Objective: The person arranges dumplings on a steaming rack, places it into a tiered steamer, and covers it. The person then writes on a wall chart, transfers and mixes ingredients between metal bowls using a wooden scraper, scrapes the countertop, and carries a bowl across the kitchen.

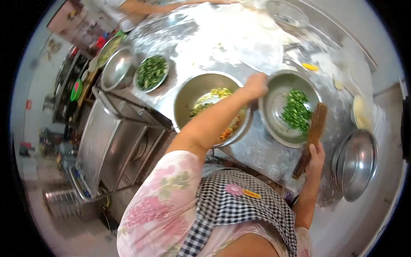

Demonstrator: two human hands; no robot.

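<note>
My left hand (257, 85) is closed at the left rim of a steel bowl (270, 122) with chopped greens (296, 112) inside. My left forearm crosses over a larger steel bowl (183, 100) of mixed chopped food, yellow, green and orange. Its fingers are partly hidden. My right hand (315, 158) is wrapped round a long brown board (317, 124), which slants beside the right rim of the greens bowl, its upper end overlapping that rim.
Flour covers the steel table (235, 38). A small bowl of greens (152, 72) and an empty bowl (119, 68) stand left. Stacked bowls (355, 165) and a yellow scraper (310, 67) are right. Another person's arm (145, 7) reaches in at the top left. A steel cart (100, 143) stands lower left.
</note>
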